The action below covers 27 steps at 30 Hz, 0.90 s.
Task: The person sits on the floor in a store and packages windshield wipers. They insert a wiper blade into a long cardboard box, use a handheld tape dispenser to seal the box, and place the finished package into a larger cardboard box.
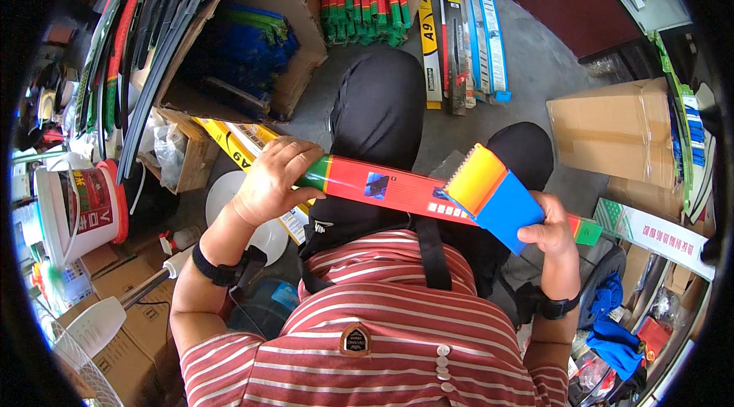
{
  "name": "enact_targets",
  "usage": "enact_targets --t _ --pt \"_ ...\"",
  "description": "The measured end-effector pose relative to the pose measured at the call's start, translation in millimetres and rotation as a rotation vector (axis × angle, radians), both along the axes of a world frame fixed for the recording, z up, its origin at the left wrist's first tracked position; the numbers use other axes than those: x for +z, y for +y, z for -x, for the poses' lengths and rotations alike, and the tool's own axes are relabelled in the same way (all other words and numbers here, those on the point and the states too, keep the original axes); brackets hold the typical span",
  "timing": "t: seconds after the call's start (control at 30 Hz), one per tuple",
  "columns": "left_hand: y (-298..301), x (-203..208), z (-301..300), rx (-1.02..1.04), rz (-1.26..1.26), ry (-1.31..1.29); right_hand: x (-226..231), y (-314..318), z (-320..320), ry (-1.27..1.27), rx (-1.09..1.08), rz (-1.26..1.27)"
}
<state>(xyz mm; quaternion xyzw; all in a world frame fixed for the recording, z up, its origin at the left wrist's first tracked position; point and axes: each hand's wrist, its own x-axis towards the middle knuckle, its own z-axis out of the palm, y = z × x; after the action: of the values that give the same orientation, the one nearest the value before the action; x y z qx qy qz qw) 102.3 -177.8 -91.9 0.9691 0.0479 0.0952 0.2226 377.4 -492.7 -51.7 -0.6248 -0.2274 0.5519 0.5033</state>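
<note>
I have the red sleeve (394,187) stretched across my lap, level with my thighs, its right end dipping a little. My left hand (279,178) grasps the green left end, fingers curled over the top and thumb beneath. My right hand (552,227) holds the blue-and-yellow tool (505,210) against the sleeve near its other end; the thumb presses on the blue part, while my other fingers there are hidden, so I cannot tell how much of the sleeve they grip. The tool sits slantwise across the sleeve, its jagged yellow edge facing up and left.

To do this well, I'd judge, I should keep a light, even pull between both hands so the long sleeve doesn't bow or twist in the middle. Squaring the tool to the sleeve before pressing should help keep things straight. My thumb belongs on the blue body, well away from those teeth. The right tip reaches just beside the white carton (657,239), so I should avoid knocking it.
</note>
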Motion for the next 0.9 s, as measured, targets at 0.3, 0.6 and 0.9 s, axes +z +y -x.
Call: enact_targets --t 0.3,0.6,0.9 --pt "-10 -6 5 0.067 0.099 0.0 11 47 -20 0.171 0.137 0.052" --pt "-12 13 -5 0.096 0.302 0.035 0 102 -16 0.332 0.084 0.023" --pt "-31 34 -57 0.386 1.958 -0.038 19 112 -6 0.192 0.226 0.025"
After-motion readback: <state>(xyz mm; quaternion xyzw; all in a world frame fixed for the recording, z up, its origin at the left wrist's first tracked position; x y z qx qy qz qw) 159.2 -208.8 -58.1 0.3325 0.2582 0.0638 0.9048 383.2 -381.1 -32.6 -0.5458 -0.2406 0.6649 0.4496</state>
